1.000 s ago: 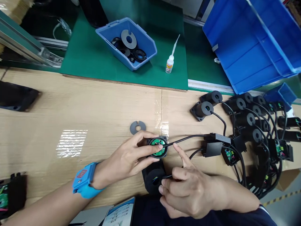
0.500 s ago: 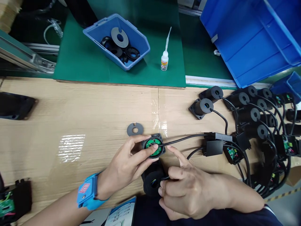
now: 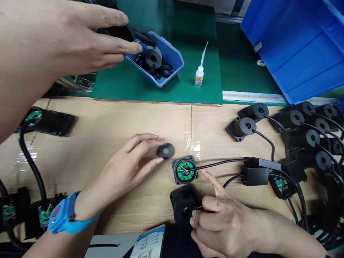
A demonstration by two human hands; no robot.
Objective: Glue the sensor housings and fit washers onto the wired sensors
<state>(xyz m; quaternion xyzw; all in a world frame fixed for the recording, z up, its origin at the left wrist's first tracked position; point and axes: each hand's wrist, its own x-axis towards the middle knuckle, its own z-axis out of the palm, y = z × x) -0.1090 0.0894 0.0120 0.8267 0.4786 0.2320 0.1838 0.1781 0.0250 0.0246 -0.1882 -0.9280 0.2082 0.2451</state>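
My left hand [image 3: 131, 157] has its thumb and fingers at the left edge of a flat dark notched washer [image 3: 161, 153]. Right of it lies a square black flange cap [image 3: 176, 175] with a round green circuit board [image 3: 191, 174] inside, a black cable [image 3: 215, 164] running into it. My right hand [image 3: 225, 222] has its index finger stretched out near that cable. Its other fingers are curled round a second thin cable [image 3: 199, 207], which comes from a black cylindrical housing [image 3: 181, 204] beside the hand.
Another person's hand [image 3: 88, 39] reaches over a blue bin [image 3: 172, 57] of washers and rings, a black ring [image 3: 145, 37] at its fingertips. A small glue bottle [image 3: 199, 76] stands on the green board. Several cabled housings [image 3: 295, 118] crowd the right, below a large blue crate [image 3: 292, 53].
My left hand has let go of the flange cap and moved left to the washer. Another person's hand has come in over the bin. My right hand stays in place; the view has shifted.
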